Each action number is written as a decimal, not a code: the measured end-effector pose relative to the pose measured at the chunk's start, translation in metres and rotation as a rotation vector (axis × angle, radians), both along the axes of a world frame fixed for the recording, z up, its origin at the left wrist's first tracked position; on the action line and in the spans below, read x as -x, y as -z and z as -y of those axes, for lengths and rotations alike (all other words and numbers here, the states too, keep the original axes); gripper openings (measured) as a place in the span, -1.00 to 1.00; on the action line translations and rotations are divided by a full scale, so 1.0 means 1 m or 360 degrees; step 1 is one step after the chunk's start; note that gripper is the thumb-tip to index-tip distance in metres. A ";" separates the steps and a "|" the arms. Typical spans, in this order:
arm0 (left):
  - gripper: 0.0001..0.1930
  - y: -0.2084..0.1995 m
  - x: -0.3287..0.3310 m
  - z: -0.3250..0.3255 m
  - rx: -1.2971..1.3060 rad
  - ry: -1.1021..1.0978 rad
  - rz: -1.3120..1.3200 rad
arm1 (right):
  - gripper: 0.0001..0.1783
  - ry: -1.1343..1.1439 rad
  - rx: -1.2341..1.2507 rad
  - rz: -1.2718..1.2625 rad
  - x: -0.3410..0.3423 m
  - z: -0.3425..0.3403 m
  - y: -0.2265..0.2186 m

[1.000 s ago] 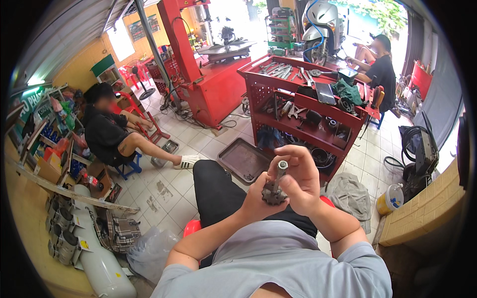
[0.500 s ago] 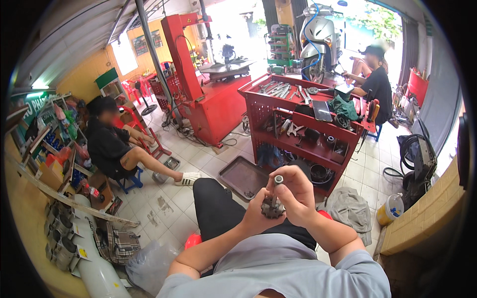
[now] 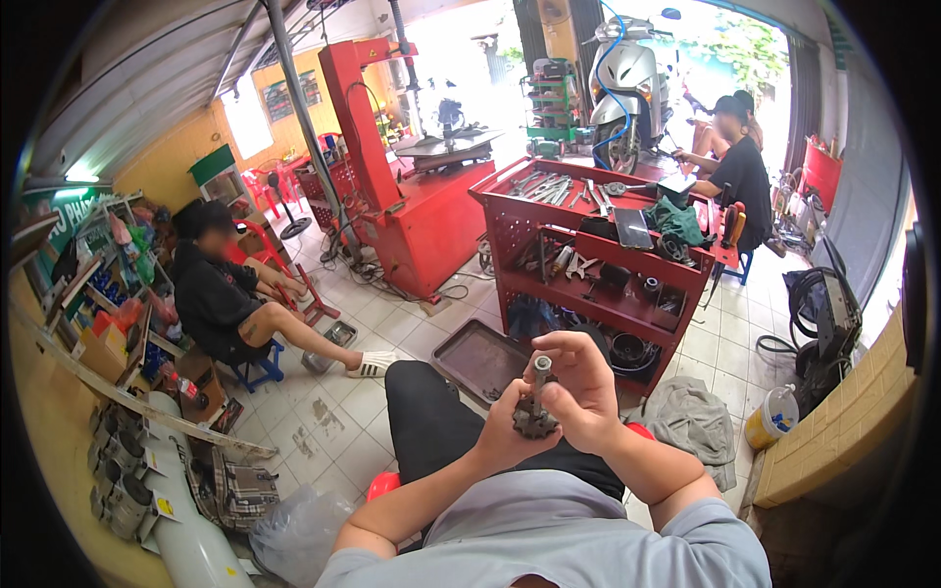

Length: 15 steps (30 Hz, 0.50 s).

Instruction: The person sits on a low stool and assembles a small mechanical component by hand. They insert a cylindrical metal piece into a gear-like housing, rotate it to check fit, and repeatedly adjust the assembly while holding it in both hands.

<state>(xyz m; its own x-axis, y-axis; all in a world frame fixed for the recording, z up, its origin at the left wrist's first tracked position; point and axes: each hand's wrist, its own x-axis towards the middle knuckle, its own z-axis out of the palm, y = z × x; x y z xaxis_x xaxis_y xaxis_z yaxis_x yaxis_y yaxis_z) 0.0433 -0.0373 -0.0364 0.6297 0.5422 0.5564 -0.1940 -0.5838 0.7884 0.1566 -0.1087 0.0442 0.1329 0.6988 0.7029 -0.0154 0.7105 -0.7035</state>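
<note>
A dark metal gear (image 3: 534, 423) with a toothed rim and an upright steel shaft (image 3: 542, 370) is held over my lap. My left hand (image 3: 498, 429) grips it from the left, its thumb against the base of the shaft. On the other side, my right hand (image 3: 585, 397) is loosely cupped around the shaft, fingers curved and apart. Its thumb lies close beside the shaft; whether it touches cannot be made out. The lower side of the gear is hidden by my hands.
A red tool cart (image 3: 598, 250) with wrenches stands ahead, beside a brown tray (image 3: 477, 353) on the floor. One person (image 3: 221, 289) sits at left; another (image 3: 742, 181) sits beyond the cart near a scooter (image 3: 627, 83). A grey cloth (image 3: 691, 426) and yellow bucket (image 3: 771, 416) lie right.
My right thumb has slid down from the shaft's top end, and the right fingers have loosened. The gear and shaft have shifted slightly left. The seated person beyond the cart has shifted posture.
</note>
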 end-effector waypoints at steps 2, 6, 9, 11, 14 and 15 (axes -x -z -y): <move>-0.51 0.002 0.000 0.001 0.0044 0.0022 0.0010 | -0.68 0.0061 -0.0067 0.0005 0.002 -0.002 0.004; -0.51 -0.005 0.001 0.004 0.0033 -0.0029 0.0018 | -0.62 -0.0106 0.0185 -0.0018 -0.002 0.003 -0.005; -0.51 -0.005 -0.001 0.003 0.0040 -0.0035 -0.0029 | -0.67 -0.0047 0.0055 -0.0026 0.000 0.002 -0.005; -0.51 0.000 0.000 0.001 0.0034 -0.0004 -0.0039 | -0.66 0.0059 -0.0012 0.0047 -0.001 -0.002 0.003; -0.51 -0.001 0.001 0.002 0.0056 -0.0018 -0.0003 | -0.64 -0.0025 0.0057 0.0039 -0.002 -0.003 0.004; -0.51 -0.002 0.001 0.004 0.0077 -0.0031 0.0014 | -0.63 -0.0096 0.0135 0.0003 -0.002 -0.001 0.000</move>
